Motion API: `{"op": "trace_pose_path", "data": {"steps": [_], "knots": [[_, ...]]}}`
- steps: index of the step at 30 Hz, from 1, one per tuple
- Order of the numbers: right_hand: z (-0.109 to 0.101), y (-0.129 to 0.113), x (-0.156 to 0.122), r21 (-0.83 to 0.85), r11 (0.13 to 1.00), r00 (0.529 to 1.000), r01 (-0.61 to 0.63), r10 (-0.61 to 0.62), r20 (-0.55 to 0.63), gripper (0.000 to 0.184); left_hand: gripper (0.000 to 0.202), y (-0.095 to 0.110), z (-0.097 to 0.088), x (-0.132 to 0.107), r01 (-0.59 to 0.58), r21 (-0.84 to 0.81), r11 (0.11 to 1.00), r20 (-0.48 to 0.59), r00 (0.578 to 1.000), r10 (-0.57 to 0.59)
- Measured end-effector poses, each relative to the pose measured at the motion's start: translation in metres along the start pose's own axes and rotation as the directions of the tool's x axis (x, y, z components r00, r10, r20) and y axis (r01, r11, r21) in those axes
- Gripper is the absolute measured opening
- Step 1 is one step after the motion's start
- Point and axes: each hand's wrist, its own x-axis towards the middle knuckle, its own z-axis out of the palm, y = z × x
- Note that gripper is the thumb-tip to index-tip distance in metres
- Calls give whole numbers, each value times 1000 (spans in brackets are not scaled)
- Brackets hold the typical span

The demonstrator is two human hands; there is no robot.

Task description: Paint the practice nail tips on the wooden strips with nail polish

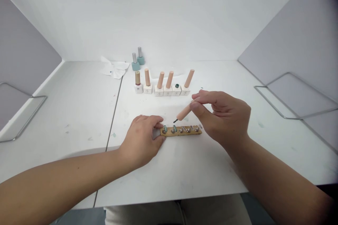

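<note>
A small wooden strip [182, 132] with several metal screw heads lies on the white table [169, 168]. My left hand [141, 140] pinches the strip's left end, fingers closed on it. My right hand [221, 114] holds a peach-capped nail polish brush [183, 113] between thumb and fingers, its dark tip pointing down just above the screws near the strip's left part. An open white bottle [176, 89] with a dark neck stands in the row behind, without a cap.
A row of white nail polish bottles [163, 86] with peach caps stands behind the strip. Two teal bottles [137, 61] and a crumpled tissue [113, 68] sit farther back. Grey side panels and wire frames [290, 95] flank the table.
</note>
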Motion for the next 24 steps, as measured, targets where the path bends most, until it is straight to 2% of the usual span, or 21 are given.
{"op": "trace_pose_path", "data": {"steps": [15, 24], "knots": [[-4, -2, 0, 71, 997, 998, -9, 4, 69, 22, 37, -4, 3, 0, 9, -14, 1000, -3, 1000, -9], [-1, 1, -2, -19, 998, 999, -52, 53, 10, 17, 36, -4, 3, -1, 0, -15, 1000, -9, 1000, 0]]}}
